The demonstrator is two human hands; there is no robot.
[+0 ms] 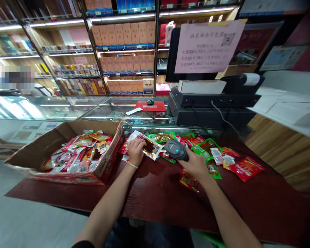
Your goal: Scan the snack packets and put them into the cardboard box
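My left hand (136, 151) is closed on the left end of a white-edged snack packet (152, 148) with a dark brown and gold window. In my right hand (196, 164) is a black barcode scanner (176, 150), a small blue light glowing on its top. The scanner's head points left, close to the packet's right edge. Around and behind both hands lie several green and red snack packets (205, 148) on the dark red-brown table (155, 193). One red packet (189, 181) lies just below my right hand, and another (248, 168) lies farther right.
An open cardboard box (111, 151) full of snack packets stands at the left. Behind the table are a glass counter (103, 110), a mouse (150, 102) on a red mat, and a register monitor (172, 55) with a pink sign. Shelves of boxed goods line the wall.
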